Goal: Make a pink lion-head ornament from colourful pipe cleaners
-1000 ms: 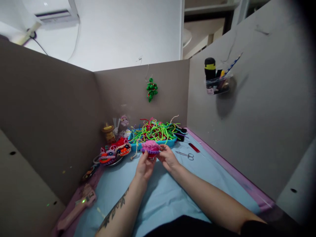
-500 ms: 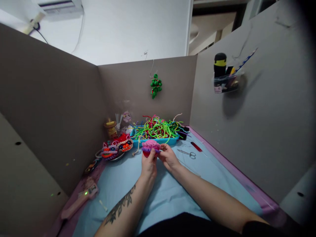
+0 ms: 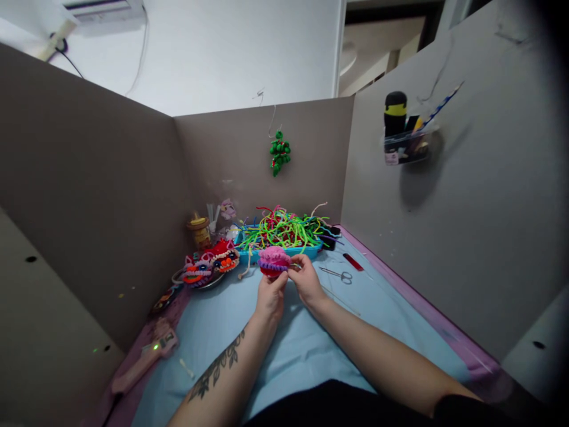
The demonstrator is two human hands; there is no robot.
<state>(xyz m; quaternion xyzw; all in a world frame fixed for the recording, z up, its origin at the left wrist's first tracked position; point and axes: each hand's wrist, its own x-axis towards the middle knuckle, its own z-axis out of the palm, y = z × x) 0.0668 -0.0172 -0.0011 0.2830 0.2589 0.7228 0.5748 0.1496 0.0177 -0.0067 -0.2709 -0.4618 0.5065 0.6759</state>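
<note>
Over the middle of the blue cloth, a small fuzzy piece of pink, purple and red pipe cleaners (image 3: 273, 258) is held up between both hands. My left hand (image 3: 271, 293) grips it from below, with the thumb toward its right side. My right hand (image 3: 306, 279) pinches at its right edge, thumb and fingertips close together on the purple strip's end. The undersides of the fingers are hidden. Just behind the piece stands a blue tray (image 3: 306, 255) heaped with loose green, red and other coloured pipe cleaners (image 3: 284, 228).
Scissors (image 3: 340, 274) and a red-handled tool (image 3: 352, 262) lie to the right. On the left are finished-looking fuzzy faces (image 3: 200, 270), a jar (image 3: 198, 231) and a pink glue gun (image 3: 146, 362) with a green light. Grey panels (image 3: 267, 118) enclose the table on three sides.
The fuzzy piece has shifted slightly right and up and turned a little, showing more of its purple strip. My left thumb has moved lower and rightward; my right hand stays at its edge.
</note>
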